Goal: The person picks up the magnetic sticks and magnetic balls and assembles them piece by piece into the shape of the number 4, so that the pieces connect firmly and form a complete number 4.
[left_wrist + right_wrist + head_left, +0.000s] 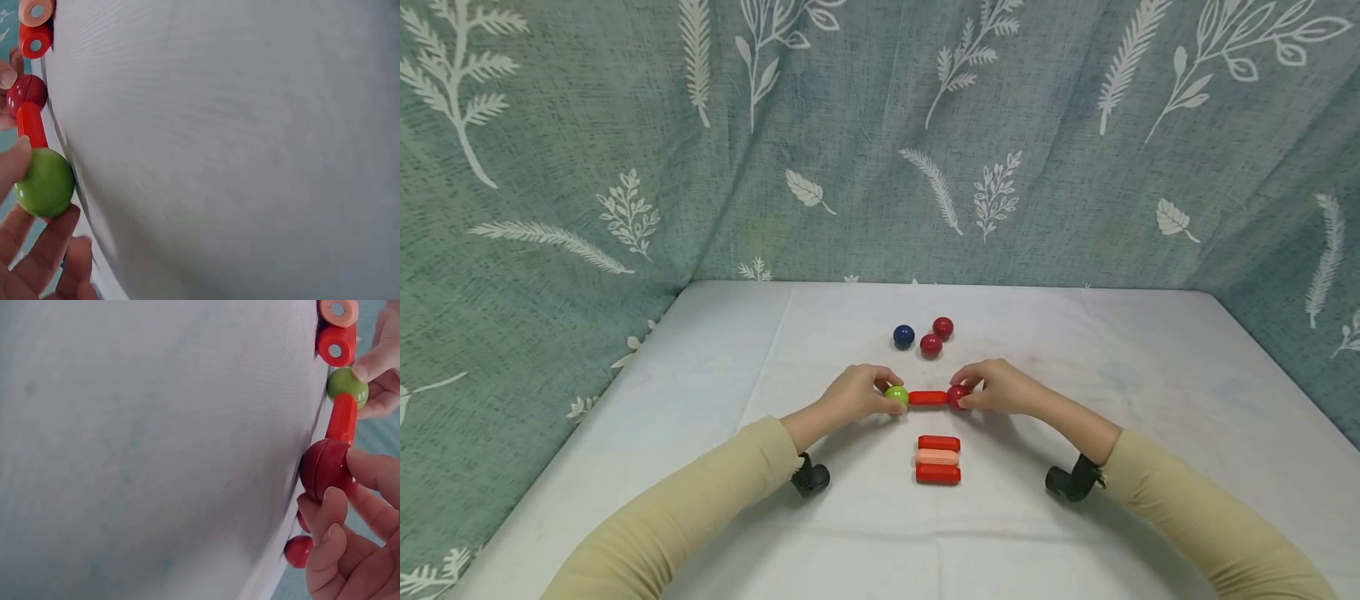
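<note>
My left hand pinches a glossy green ball between thumb and fingers. A dark red ball is pinched the same way by my right hand. Between the two balls lies a short red rod, its ends against them, so the three form a straight line across the table. In the left wrist view the green ball is near and the red rod runs away from it. The right wrist view shows a seam around the red ball.
Toward my body lie two red rods with a peach rod between them; rod ends show round metal discs. Beyond my hands sit a blue ball and two red balls. A white cloth covers the table; a patterned curtain stands behind.
</note>
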